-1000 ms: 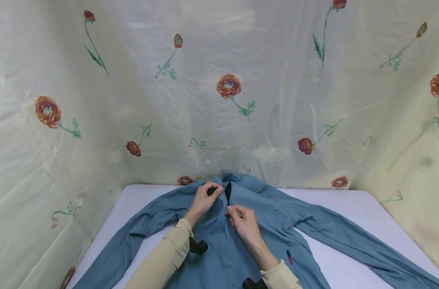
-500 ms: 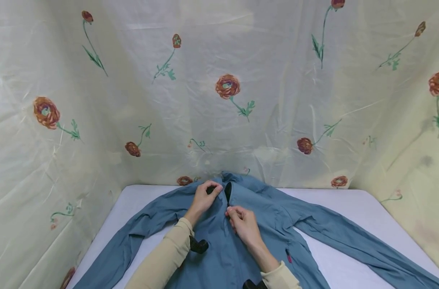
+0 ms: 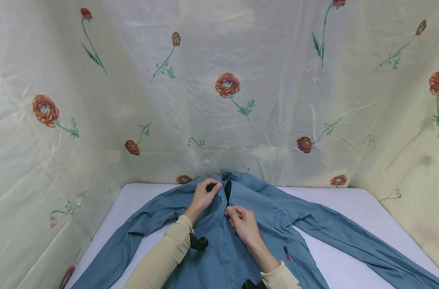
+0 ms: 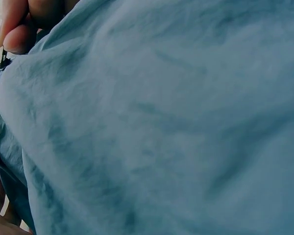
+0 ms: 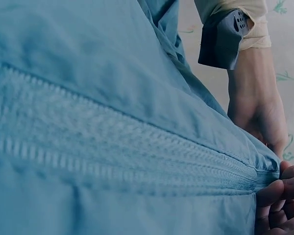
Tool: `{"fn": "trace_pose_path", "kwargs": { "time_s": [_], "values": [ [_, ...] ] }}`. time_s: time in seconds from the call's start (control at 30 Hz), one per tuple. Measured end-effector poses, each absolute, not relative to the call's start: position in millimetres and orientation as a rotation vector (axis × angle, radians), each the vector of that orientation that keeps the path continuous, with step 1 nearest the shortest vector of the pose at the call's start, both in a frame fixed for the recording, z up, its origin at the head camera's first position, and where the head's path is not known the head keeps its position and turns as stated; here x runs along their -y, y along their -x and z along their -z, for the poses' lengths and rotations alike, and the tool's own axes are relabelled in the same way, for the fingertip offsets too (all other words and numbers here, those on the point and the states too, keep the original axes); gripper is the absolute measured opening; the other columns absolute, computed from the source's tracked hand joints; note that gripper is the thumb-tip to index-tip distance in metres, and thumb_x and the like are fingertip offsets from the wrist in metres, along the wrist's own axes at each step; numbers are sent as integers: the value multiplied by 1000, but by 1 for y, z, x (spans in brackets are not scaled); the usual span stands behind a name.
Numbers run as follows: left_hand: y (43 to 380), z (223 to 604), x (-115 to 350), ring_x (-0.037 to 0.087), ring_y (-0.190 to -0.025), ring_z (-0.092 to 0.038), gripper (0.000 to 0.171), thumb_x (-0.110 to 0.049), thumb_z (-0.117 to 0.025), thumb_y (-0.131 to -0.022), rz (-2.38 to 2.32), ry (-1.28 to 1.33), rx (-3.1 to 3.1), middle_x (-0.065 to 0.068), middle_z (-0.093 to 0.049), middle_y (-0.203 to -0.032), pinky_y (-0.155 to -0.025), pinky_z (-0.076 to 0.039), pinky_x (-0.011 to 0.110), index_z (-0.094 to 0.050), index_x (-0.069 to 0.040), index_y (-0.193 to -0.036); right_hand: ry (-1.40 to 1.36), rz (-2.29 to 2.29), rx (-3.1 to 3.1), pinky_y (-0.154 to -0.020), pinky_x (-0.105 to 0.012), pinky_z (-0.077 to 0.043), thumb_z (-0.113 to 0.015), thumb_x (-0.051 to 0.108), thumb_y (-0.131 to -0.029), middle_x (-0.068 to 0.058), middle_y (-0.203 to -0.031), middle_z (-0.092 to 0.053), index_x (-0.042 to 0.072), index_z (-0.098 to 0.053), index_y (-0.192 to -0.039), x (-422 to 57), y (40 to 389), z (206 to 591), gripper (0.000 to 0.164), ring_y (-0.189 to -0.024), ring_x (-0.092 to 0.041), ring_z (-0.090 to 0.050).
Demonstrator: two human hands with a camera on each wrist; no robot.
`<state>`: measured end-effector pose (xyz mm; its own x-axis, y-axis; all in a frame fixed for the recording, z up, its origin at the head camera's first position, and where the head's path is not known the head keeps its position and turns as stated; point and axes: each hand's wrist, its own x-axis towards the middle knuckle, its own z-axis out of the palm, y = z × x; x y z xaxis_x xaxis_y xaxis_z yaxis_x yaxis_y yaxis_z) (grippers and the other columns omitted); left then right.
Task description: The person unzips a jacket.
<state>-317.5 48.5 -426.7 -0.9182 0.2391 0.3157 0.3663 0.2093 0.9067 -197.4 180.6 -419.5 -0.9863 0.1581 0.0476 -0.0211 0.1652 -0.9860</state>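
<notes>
A blue jacket (image 3: 212,257) lies front up, its sleeves spread to both sides. My left hand (image 3: 204,196) pinches the edge of its collar, just left of a dark gap at the neck. Right below that gap, my right hand (image 3: 242,222) pinches the small dark zipper pull (image 4: 4,61) between thumb and fingers. The zipper (image 5: 152,147) runs across the right wrist view toward the right hand's fingertips (image 5: 269,193). In that view the left hand (image 5: 257,107) stands behind the cloth, its fingertips hidden.
The jacket rests on a white-covered table (image 3: 349,200). A flower-printed curtain (image 3: 270,132) hangs close behind the table and along both sides. A dark camera (image 3: 198,242) sits on the left wrist and another (image 3: 253,284) on the right. One jacket pocket shows a red zip tab (image 3: 287,253).
Both hands keep their hold on the collar and the zipper pull. The left hand has shifted up very slightly, and the head view has tilted a little.
</notes>
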Motion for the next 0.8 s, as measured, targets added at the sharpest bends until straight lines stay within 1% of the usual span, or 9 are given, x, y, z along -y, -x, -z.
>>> {"fn": "trace_pose_path", "kwargs": {
  "time_s": [0.07,0.2,0.33,0.47,0.8],
  "values": [
    [317,427,-48,28,-98,-60,23,-25,-62,-92,1839,583,2354,14,-66,-104,-88,-47,39,-69,-5,-102,135,-1931,2297,-42,-22,-36,-54,23,-98,2,-52,-46,2,-67,-87,-181,196,420,27,-43,-9,-38],
    [319,428,-47,27,-100,-59,23,-25,-62,-92,1871,519,2371,14,-66,-106,-90,-47,39,-68,-6,-102,139,-1905,2325,-43,-23,-38,-54,26,-98,1,-52,-47,3,-68,-87,-181,194,421,28,-44,-10,-39],
    [321,427,-46,23,-101,-59,24,-30,-62,-92,1869,488,2383,9,-67,-105,-93,-46,38,-69,-9,-102,141,-1901,2330,-43,-23,-38,-54,27,-97,2,-52,-47,4,-68,-87,-181,193,420,29,-44,-10,-40],
    [321,427,-45,24,-101,-59,25,-30,-63,-91,1873,491,2381,10,-67,-105,-93,-46,38,-69,-9,-101,135,-1912,2329,-43,-23,-37,-54,27,-97,2,-53,-47,4,-68,-87,-180,192,419,29,-44,-9,-39],
    [321,429,-46,22,-101,-59,25,-31,-60,-93,1858,456,2416,8,-66,-107,-91,-47,37,-68,-11,-104,120,-1887,2330,-42,-22,-30,-54,24,-97,2,-51,-45,3,-68,-86,-180,188,421,27,-43,-9,-36]
  ]
}}
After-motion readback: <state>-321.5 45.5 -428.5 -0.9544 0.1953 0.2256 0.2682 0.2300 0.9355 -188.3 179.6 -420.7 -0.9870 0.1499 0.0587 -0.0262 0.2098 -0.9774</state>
